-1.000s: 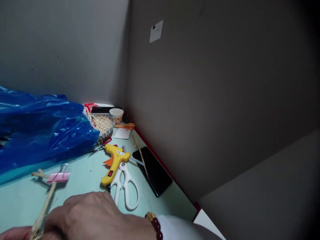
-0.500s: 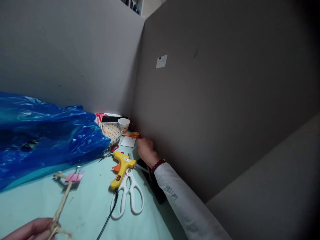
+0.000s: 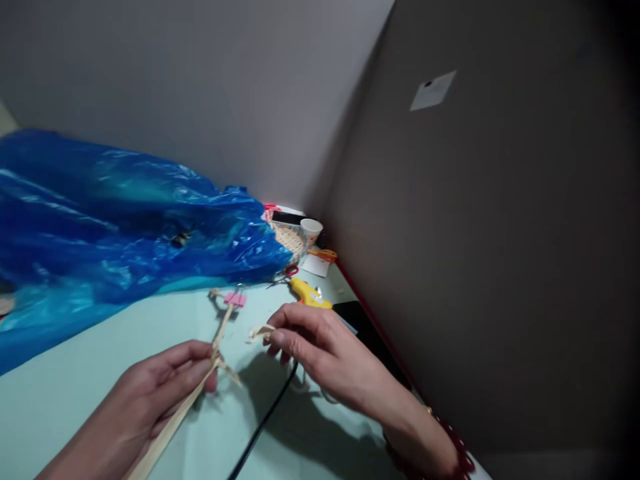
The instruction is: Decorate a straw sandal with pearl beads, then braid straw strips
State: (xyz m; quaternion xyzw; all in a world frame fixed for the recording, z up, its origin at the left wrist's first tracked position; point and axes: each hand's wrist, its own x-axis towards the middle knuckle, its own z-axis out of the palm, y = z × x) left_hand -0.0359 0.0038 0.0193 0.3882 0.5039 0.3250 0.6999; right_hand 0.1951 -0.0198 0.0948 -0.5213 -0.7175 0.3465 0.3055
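My left hand [image 3: 173, 383] is closed in a pinch round a pale, twisted plant-fibre strand [image 3: 223, 327]. A short end sticks out to the right of the fingers, and a long flat tail runs back under the palm. At the strand's far end sits a pink binder clip [image 3: 235, 300], resting on the pale green cloth [image 3: 195, 310]. Across from it, my right hand [image 3: 337, 357] pinches a short, pale, curled strip [image 3: 260, 332] between thumb and fingers, apart from the strand. White scissors [image 3: 300, 385] are mostly hidden beneath this hand.
A yellow glue gun [image 3: 310, 292] lies beyond my right hand, and a black cord [image 3: 263, 423] crosses the cloth. A blue plastic bag [image 3: 125, 213] covers the back left. A paper cup [image 3: 311, 230], a woven basket [image 3: 290, 238] and red-handled scissors [image 3: 292, 271] are near the corner.
My right hand has come back from beside the wall to near my left hand, now with a pale strip in it. The view has shifted, bringing more of my left hand into sight.
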